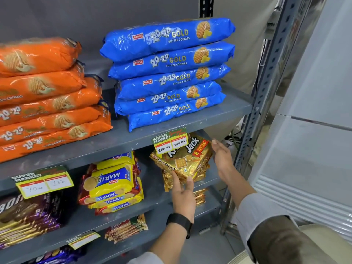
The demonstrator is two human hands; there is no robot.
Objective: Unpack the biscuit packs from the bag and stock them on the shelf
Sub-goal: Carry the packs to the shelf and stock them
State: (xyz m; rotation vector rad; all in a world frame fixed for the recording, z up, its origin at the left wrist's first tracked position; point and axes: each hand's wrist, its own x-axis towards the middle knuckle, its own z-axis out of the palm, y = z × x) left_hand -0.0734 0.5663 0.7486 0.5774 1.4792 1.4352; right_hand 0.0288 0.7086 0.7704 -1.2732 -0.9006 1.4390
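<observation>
KrackJack pack, gold, between left hand and right hand.

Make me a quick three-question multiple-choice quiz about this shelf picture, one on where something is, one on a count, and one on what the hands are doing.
1. Where is the gold Krackjack pack?
A. On top of the blue stack
B. On the shelf below the blue stack, at its right end
C. On the floor

2. How many blue 20-20 Gold packs are stacked?
A. Three
B. Five
C. Eight

3. What is the left hand doing?
A. Hanging empty away from the shelf
B. Pulling off a price tag
C. Fingers on the front corner of the gold pack

Answers:
1. B, it sits under the grey shelf board carrying the blue packs.
2. B, five labels show one above another.
3. C, its fingers press the pack's near corner while the right hand, open, is at the pack's right edge.
</observation>
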